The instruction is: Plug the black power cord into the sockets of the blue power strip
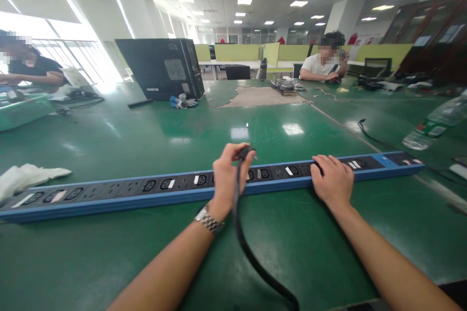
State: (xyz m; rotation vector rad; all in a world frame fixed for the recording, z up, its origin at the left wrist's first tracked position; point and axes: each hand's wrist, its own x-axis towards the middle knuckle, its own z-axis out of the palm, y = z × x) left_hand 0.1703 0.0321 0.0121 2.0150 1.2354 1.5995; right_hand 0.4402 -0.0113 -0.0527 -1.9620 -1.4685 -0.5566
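A long blue power strip [138, 199] with black sockets lies across the table in front of me. My left hand [228, 175], with a metal watch at the wrist, holds a black power plug [247, 151] above the middle of the strip. From the plug a thick black cable [242, 240] hangs down towards the table's near edge. My right hand [333, 180] rests over the right part of the strip, its fingers curled over the top and covering some sockets. White labels stick beside several sockets.
On the green table [120, 252] stand a black computer case [160, 70], work gloves [183, 102] and a green basket [25, 112]. White paper [32, 177] touches the strip's left end. A plastic bottle [434, 124] is at right. Two people sit across the table.
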